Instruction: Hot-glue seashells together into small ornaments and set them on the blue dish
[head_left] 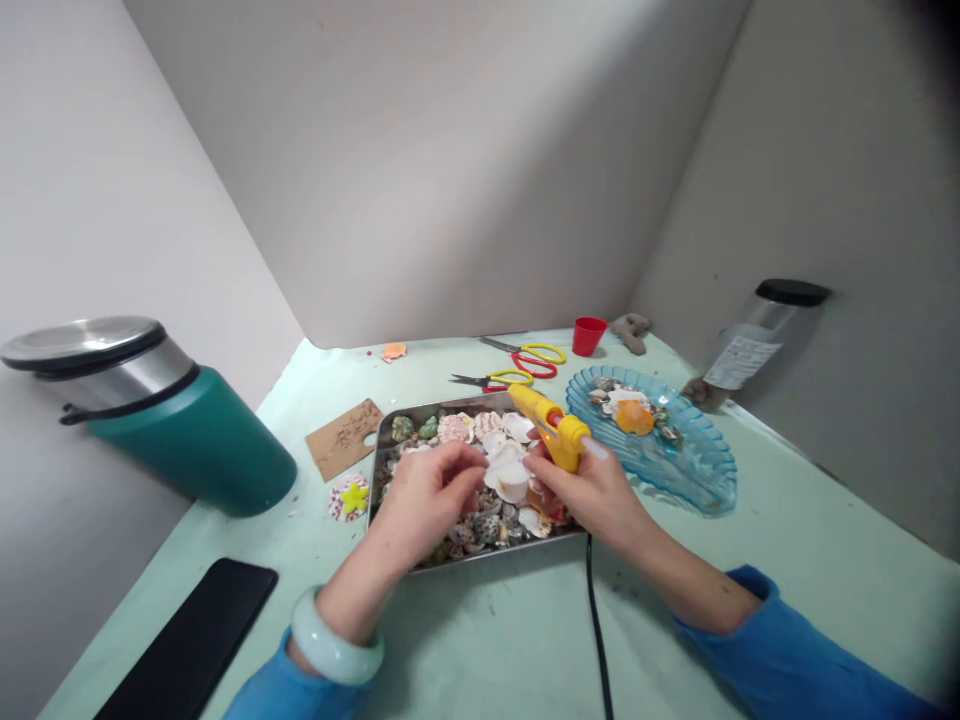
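My right hand is wrapped round a yellow glue gun whose nozzle points up and to the left; its black cord runs toward me. My left hand hovers over a steel tray full of several seashells, fingers curled in a pinch near a white shell. What the pinch holds is too small to make out. A pale bangle sits on my left wrist, and both arms wear blue sleeves.
A blue glass shell-shaped dish with a few shells lies right of the tray. Behind stand two pairs of scissors and a red cup. A teal bin, a cardboard piece, a decorated shell and a black phone are left.
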